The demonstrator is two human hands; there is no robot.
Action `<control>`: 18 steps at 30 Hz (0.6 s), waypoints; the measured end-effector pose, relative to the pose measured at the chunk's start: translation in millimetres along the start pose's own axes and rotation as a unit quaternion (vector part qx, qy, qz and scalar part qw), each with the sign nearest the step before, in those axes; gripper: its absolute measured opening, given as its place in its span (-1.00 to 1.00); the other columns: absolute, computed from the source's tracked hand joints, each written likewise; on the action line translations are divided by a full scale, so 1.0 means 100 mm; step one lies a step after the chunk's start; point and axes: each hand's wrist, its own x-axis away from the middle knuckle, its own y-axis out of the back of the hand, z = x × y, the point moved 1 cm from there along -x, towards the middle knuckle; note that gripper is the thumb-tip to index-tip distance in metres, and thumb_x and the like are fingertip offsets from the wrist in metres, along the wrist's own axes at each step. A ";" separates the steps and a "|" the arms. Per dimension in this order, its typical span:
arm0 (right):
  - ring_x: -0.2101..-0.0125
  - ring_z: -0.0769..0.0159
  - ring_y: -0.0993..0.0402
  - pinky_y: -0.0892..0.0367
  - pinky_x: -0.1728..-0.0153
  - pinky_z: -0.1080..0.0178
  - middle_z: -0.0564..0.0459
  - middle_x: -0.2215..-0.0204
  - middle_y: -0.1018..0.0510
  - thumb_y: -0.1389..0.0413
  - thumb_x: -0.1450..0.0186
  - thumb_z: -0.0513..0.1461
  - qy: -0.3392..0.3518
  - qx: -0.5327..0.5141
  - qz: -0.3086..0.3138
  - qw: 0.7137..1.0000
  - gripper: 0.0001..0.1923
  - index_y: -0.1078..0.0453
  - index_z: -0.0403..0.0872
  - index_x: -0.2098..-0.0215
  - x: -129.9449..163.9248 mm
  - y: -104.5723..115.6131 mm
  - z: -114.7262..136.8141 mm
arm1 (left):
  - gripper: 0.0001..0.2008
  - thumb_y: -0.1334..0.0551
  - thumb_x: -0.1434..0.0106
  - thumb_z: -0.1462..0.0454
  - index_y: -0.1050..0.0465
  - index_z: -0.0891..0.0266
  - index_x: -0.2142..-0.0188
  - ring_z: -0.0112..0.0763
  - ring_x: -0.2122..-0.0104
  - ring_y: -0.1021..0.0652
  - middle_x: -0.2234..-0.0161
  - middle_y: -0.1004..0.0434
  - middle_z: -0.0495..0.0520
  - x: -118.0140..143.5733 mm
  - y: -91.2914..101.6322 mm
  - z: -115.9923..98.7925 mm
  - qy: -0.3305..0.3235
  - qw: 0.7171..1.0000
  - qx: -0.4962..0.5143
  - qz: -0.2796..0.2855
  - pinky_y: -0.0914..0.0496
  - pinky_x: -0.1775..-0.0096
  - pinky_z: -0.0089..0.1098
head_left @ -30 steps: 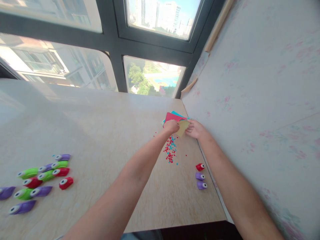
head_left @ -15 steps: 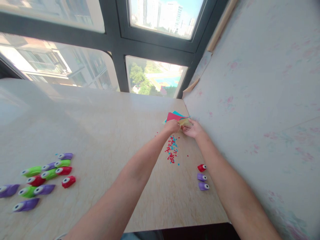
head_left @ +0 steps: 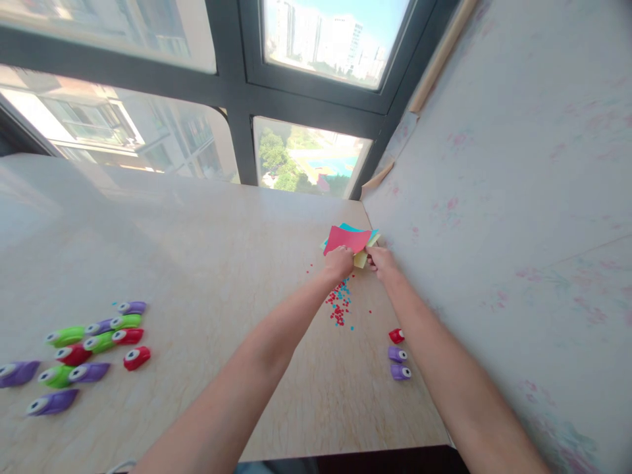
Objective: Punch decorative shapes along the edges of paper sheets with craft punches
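Note:
Sheets of coloured paper lie fanned at the far right of the table, against the wall: a red sheet (head_left: 348,238) uppermost, a blue sheet (head_left: 351,228) behind it and a yellow sheet (head_left: 361,259) below. My left hand (head_left: 339,263) is closed at the lower edge of the red sheet, its fingertips partly hidden. My right hand (head_left: 382,261) pinches the right side of the papers, beside the yellow sheet; which sheets lie between its fingers I cannot tell. Just in front of my left hand, small red and blue paper confetti (head_left: 339,305) is scattered.
Several purple, green and red craft punches (head_left: 99,342) cluster at the table's left. Three more punches (head_left: 397,355) stand in a column beside my right forearm. The papered wall (head_left: 518,197) bounds the right side, and a dark-framed window (head_left: 316,99) rises behind the table (head_left: 207,263).
Both hands have come slightly nearer. The red sheet now lies spread wider over the others, and my right hand has gone from open fingers under the yellow paper to a pinch.

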 end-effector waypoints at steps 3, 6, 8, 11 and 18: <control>0.77 0.51 -0.03 0.17 0.80 0.45 0.24 0.82 -0.19 -0.17 -0.17 -0.32 0.057 0.053 -0.043 0.996 -0.77 -0.28 -0.05 0.60 0.06 0.06 0.01 | -0.67 -0.07 -0.31 0.40 -0.47 0.33 -0.01 -0.17 -0.03 -0.50 -0.02 -0.49 0.31 0.07 -0.03 -0.03 -0.012 1.000 -0.020 -0.015 -0.40 0.00 -0.27; 0.75 0.45 -0.07 0.11 0.77 0.38 0.21 0.82 -0.21 -0.16 -0.16 -0.28 0.099 0.091 -0.082 0.988 -0.77 -0.28 -0.04 0.63 0.14 0.16 0.08 | -0.66 -0.06 -0.29 0.45 -0.50 0.36 0.02 -0.17 -0.02 -0.50 0.02 -0.51 0.34 0.09 -0.02 -0.06 -0.006 0.999 -0.037 -0.015 -0.40 0.00 -0.26; 0.73 0.42 -0.09 0.05 0.72 0.35 0.20 0.82 -0.21 -0.16 -0.16 -0.25 0.135 0.111 -0.102 0.979 -0.75 -0.27 -0.03 0.65 0.24 0.25 0.19 | -0.67 -0.08 -0.27 0.46 -0.53 0.36 0.07 -0.14 -0.02 -0.50 0.05 -0.53 0.34 0.08 -0.01 -0.07 -0.003 0.999 -0.045 -0.011 -0.41 0.01 -0.25; 0.68 0.39 -0.10 -0.01 0.66 0.31 0.18 0.80 -0.19 -0.15 -0.20 -0.18 0.213 0.140 -0.129 0.958 -0.66 -0.22 -0.02 0.68 0.56 0.38 0.42 | -0.69 -0.13 -0.23 0.45 -0.55 0.34 0.09 -0.12 -0.02 -0.49 0.08 -0.54 0.33 0.07 0.00 -0.08 -0.007 0.999 -0.045 -0.005 -0.41 0.00 -0.23; 0.62 0.42 -0.17 -0.12 0.61 0.35 0.19 0.67 -0.20 -0.23 -0.18 0.08 0.377 -0.052 -0.007 0.925 -0.53 -0.19 -0.03 0.60 1.65 0.71 0.54 | -0.29 -0.28 -0.22 0.19 -0.15 0.49 -0.27 -0.01 -0.27 -0.21 -0.20 -0.29 0.47 0.24 0.01 -0.11 -0.021 0.999 -0.004 -0.048 -0.12 -0.24 -0.16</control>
